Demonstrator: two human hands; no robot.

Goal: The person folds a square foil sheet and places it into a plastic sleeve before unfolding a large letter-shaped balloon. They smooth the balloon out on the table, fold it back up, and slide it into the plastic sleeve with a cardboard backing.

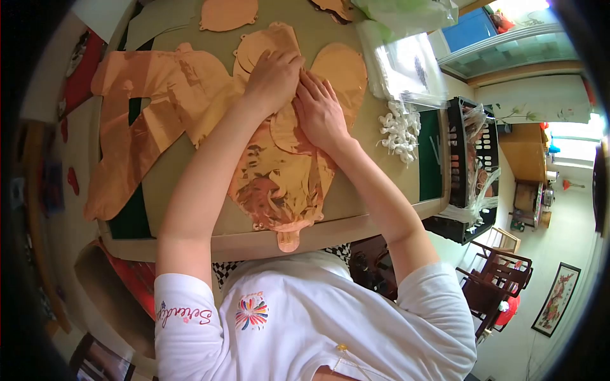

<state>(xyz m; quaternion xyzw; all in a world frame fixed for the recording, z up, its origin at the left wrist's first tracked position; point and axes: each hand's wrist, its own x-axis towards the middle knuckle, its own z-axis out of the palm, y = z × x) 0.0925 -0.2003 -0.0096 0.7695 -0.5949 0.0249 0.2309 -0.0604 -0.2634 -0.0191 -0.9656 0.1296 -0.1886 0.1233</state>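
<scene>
Flat, shiny rose-gold foil balloons lie overlapping on the table in the head view. My left hand [274, 81] is over the upper middle of the pile, its fingers bent and closed at the edge of a foil balloon [276, 168]. The exact pinch is partly hidden by the fingers. Beside it, my right hand [322, 113] lies on the foil with its fingers stretched out, their tips close to the left fingertips. The balloon's narrow tab points toward my body. Left of my hands spreads a larger angular foil balloon [149, 86] with a cut-out.
Another foil piece [229, 14] lies at the table's far side. Clear plastic bags [410, 66] and a bunch of small white plastic pieces [400, 133] are to the right. A black crate [489, 149] holding plastic wrapping stands beyond the table [375, 184]'s right edge.
</scene>
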